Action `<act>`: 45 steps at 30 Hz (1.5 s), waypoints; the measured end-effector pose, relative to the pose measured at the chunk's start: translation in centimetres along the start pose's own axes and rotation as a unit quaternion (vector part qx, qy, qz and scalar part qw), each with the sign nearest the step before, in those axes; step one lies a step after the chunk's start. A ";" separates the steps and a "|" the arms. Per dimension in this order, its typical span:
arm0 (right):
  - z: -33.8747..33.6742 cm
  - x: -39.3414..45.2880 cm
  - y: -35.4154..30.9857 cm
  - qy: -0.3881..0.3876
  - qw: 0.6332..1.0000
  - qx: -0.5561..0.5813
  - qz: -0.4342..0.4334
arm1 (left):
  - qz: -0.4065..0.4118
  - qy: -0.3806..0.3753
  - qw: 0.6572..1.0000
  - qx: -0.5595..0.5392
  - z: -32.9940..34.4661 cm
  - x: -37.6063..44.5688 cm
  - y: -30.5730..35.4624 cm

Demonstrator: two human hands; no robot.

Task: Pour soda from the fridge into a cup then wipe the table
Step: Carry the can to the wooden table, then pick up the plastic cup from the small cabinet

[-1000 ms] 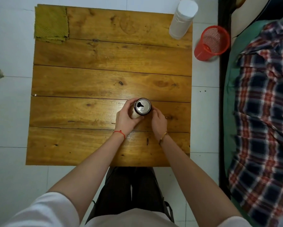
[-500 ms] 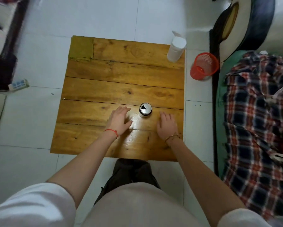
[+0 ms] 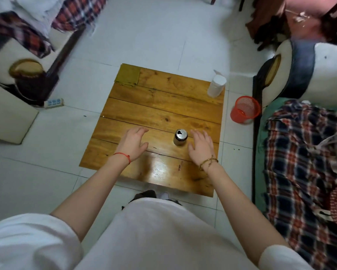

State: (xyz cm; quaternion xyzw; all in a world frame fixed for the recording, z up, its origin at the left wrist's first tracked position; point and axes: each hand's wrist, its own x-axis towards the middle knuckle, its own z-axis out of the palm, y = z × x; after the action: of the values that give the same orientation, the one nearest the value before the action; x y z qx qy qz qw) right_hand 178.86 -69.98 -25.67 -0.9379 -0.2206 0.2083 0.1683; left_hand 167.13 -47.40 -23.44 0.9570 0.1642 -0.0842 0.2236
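Fingers of both hands are spread flat and hold nothing; a second ago they were wrapped around the soda can [image 3: 180, 137]. Now the left hand [image 3: 133, 142] lies palm down on the wooden table [image 3: 163, 106], well apart from the can, while the right hand [image 3: 200, 146] lies just beside it. The can stands upright between them, opened.

An opened soda can [image 3: 180, 137] stands upright on the wooden table [image 3: 163, 112], toward its 5 o'clock side. A white cup [image 3: 216, 86] stands at the 1 o'clock corner, and a folded green cloth [image 3: 127, 75] lies flat at 11 o'clock.
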 end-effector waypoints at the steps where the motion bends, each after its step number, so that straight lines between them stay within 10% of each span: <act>1: -0.2 -0.3 -0.5 -0.004 1.000 0.003 -0.007 | -0.006 0.008 1.000 -0.003 -0.5 -0.9 -0.2; 20: 1.4 -1.8 -17.7 -0.053 0.960 -0.116 -0.248 | -0.191 0.166 0.966 -0.059 -6.4 -18.4 -10.1; 45: 15.7 -10.1 -56.2 -0.069 0.877 -0.116 -0.460 | -0.351 0.295 0.886 -0.070 -18.2 -42.9 -36.2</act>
State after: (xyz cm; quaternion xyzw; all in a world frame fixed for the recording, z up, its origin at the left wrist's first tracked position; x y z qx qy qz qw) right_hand 143.96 -23.86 -13.04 -0.7265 -0.6611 0.1444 0.1195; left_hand 116.00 -20.34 -11.77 0.7995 0.5531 0.1408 0.1874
